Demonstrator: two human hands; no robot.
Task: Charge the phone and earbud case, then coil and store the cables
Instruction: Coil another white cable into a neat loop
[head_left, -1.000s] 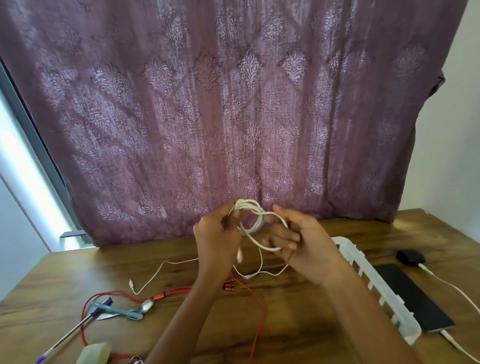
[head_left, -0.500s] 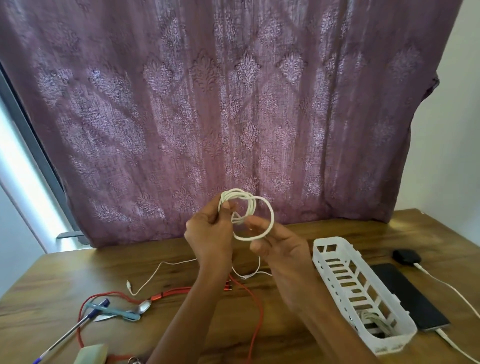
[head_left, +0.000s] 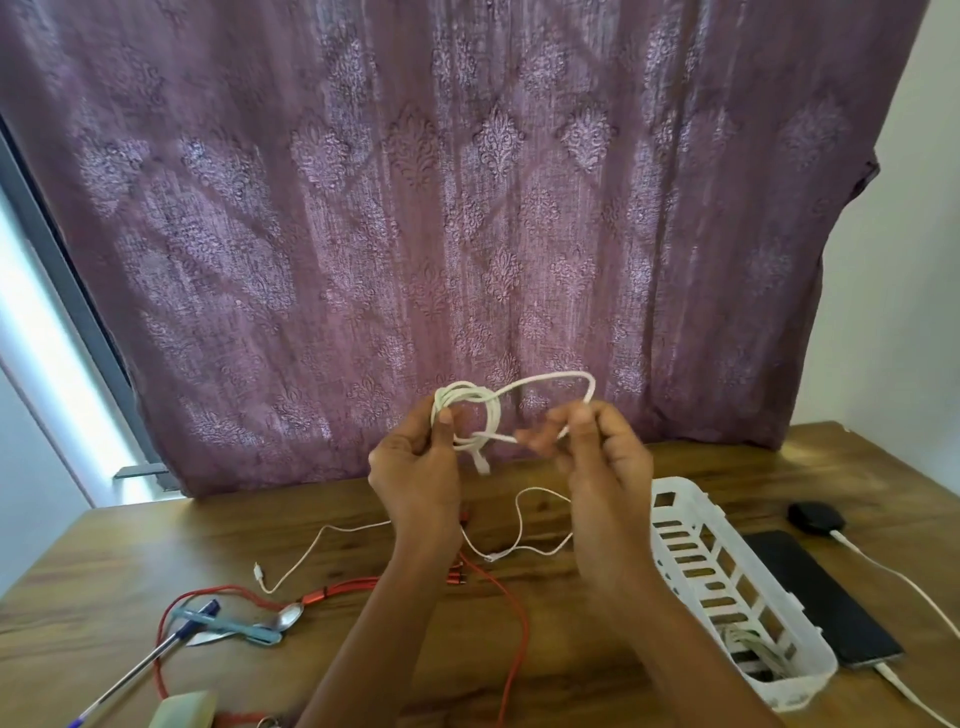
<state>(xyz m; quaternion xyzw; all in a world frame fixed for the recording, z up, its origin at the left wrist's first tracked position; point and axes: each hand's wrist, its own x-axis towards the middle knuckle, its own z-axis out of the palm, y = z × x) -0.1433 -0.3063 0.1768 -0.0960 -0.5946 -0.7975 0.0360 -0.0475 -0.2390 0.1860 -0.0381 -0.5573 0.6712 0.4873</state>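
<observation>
Pulled out rightward since half a second ago: one loop of the white cable, now arched over the right hand, by which the strand is pinched. Its coil is gripped by the left hand — hands held slightly apart, above the table. Basket, phone and case are unmoved at right — both devices plugged in. Red cable is laid below.

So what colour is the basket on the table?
The basket is white, with slotted sides. The head view shows it best.
</observation>
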